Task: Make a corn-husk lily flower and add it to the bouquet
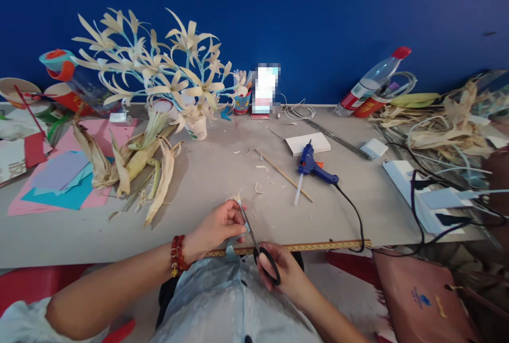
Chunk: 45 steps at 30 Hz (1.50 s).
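My left hand [220,226], a red bead bracelet [178,255] at its wrist, pinches a small pale corn-husk flower [239,195] by its stem. A light blue strip [230,251] hangs below those fingers. Black-handled scissors [255,244] are in my right hand [284,269], with thumb and fingers in the loops. Their narrow blades point up and left, right beside the left fingertips. Whether the blades touch the flower or strip cannot be made out. Beyond the hands, husk scraps [259,189] and a thin wooden stick [284,174] lie on the table.
A blue glue gun [316,168] leans on a white box [308,143], its cord trailing right to a power strip [413,194]. Corn husks [139,163] lie over coloured paper [59,173] at left. Behind stand a cup [196,129] of husk flowers, a phone [265,88] and a bottle [368,83].
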Motion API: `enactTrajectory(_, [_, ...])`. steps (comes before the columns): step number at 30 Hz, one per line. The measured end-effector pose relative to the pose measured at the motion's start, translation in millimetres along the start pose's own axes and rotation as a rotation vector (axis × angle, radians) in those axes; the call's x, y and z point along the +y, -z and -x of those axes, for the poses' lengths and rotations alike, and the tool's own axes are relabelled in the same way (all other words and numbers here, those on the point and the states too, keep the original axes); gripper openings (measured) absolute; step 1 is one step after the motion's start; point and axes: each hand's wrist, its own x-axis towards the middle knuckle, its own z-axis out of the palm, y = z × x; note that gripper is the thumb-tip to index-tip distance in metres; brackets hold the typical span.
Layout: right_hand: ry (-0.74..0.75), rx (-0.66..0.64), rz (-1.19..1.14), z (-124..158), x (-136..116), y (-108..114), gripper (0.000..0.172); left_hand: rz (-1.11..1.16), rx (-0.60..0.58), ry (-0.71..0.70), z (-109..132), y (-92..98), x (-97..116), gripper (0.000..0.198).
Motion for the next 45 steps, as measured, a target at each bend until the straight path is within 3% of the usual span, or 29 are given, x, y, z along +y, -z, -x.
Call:
enactTrajectory(17, [0.049, -0.019, 0.034, -1, 4, 3, 0.055, 0.001, 0.008, -0.004, -1, -0.6, 1, 0.025])
enactTrajectory(24, [0.015, -0.027, 0.066, 1, -1, 2, 0.062, -0.025, -0.013, 0.014, 0, -1.2, 3, 0.037])
enactTrajectory(40, [0.013, 0.024, 0.067, -1, 4, -2, 0.058, -0.003, -0.024, -0.011, 0, 0.0, 2, 0.036])
enactTrajectory(45, [-0.058, -0.086, 0.048, 8, -13, 1, 0.057, 0.039, 0.035, 0.002, -1, 0.4, 5, 0.032])
